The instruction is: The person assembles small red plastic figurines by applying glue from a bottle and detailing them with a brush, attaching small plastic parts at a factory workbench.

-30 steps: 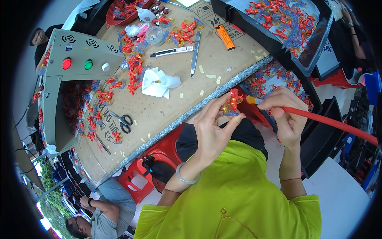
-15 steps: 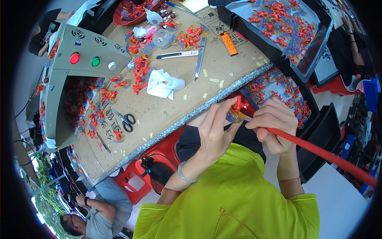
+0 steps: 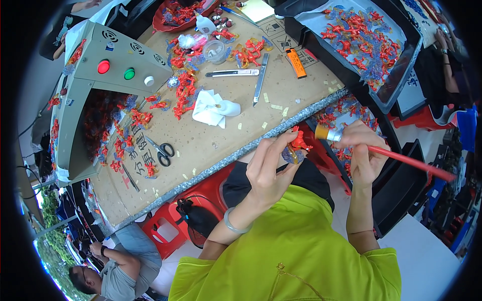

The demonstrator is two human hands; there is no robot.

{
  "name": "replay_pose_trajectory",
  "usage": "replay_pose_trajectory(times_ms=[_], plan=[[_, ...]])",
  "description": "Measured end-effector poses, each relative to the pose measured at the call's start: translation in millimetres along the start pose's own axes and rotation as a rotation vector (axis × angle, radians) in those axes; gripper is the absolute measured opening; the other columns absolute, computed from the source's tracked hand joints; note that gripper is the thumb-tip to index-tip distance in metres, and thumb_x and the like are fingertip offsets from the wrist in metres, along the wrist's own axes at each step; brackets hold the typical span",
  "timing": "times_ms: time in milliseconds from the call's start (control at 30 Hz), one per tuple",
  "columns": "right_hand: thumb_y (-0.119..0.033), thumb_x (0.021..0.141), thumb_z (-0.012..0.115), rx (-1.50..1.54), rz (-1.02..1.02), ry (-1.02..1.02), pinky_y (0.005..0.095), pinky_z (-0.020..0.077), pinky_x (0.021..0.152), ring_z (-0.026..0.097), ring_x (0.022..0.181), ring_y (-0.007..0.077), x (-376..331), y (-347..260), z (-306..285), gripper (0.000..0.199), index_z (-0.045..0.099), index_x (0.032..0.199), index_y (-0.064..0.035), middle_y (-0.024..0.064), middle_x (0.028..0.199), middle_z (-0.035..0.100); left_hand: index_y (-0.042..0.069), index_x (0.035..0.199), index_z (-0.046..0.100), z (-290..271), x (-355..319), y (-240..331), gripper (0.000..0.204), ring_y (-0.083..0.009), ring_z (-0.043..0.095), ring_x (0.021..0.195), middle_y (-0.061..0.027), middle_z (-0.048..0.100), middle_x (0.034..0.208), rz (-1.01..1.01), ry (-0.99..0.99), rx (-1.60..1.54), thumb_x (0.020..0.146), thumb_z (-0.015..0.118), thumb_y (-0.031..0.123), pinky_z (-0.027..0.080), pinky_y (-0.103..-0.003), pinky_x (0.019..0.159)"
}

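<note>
In my left hand (image 3: 267, 173), fingertips and thumb pinch a small red figurine (image 3: 300, 141) with a see-through blue and yellow base. It is held up just past the near edge of the table. My right hand (image 3: 365, 150) grips a flat paintbrush (image 3: 409, 161) by its long red handle. The brush's silver ferrule and yellowish bristles point left toward the figurine, with a small gap between them. Below my right hand, a tray (image 3: 337, 150) holds many similar figurines, partly hidden by the hand.
A grey metal box (image 3: 83, 100) with coloured buttons stands on the table's left. Scissors (image 3: 163, 153), a box cutter (image 3: 232, 73), a steel blade (image 3: 261, 80), an orange lighter (image 3: 296, 63) and white tissue (image 3: 205, 109) lie on the table. A black tray (image 3: 346, 75) sits at far right.
My right hand has drawn the brush right, away from the figurine, so its bristles now show fully. My left hand still pinches the figurine. The whole view has shifted slightly.
</note>
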State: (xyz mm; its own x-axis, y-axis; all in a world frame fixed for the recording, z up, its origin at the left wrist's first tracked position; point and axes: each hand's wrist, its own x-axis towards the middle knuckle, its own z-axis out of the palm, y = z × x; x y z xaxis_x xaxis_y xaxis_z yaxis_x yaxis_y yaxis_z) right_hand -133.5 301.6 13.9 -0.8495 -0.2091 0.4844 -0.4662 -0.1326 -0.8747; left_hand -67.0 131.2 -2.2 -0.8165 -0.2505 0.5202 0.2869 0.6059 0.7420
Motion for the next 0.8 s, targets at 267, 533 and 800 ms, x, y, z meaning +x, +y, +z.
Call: replay_pose_trajectory(times_ms=[267, 533, 800], plan=[[-0.021, 0.09, 0.06, 0.104, 0.275, 0.017, 0.0266, 0.0483, 0.069, 0.061, 0.074, 0.0202, -5, 2, 22, 0.026, 0.067, 0.097, 0.0036, 0.0121, 0.084, 0.067, -0.007, 0.124, 0.046, -7, -4, 0, 0.054, -0.0231, 0.063, 0.098, -0.0159, 0.061, 0.109, -0.67, -0.186, -1.176, 0.078, 0.072, 0.002, 0.052, -0.032, 0.086], [-0.035, 0.078, 0.069, -0.346, -0.166, -0.161, 0.028, 0.0446, 0.055, 0.059, 0.06, 0.0215, 1, -13, 23, 0.036, 0.069, 0.088, -0.0006, 0.0082, 0.072, 0.063, -0.009, 0.128, 0.041, -5, -6, -4, 0.056, -0.0259, 0.064, 0.095, -0.0186, 0.061, 0.11, -0.667, -0.214, -1.102, 0.086, 0.066, 0.018, 0.052, -0.032, 0.082], [-0.02, 0.081, 0.068, -0.361, -0.096, -0.123, 0.0281, 0.0435, 0.054, 0.058, 0.057, 0.0205, 3, -20, 17, 0.019, 0.068, 0.077, -0.0015, 0.0078, 0.068, 0.063, -0.01, 0.129, 0.041, -1, -6, 2, 0.05, -0.0203, 0.064, 0.094, -0.0186, 0.061, 0.112, -0.729, -0.228, -1.104, 0.089, 0.062, 0.013, 0.052, -0.032, 0.081]])
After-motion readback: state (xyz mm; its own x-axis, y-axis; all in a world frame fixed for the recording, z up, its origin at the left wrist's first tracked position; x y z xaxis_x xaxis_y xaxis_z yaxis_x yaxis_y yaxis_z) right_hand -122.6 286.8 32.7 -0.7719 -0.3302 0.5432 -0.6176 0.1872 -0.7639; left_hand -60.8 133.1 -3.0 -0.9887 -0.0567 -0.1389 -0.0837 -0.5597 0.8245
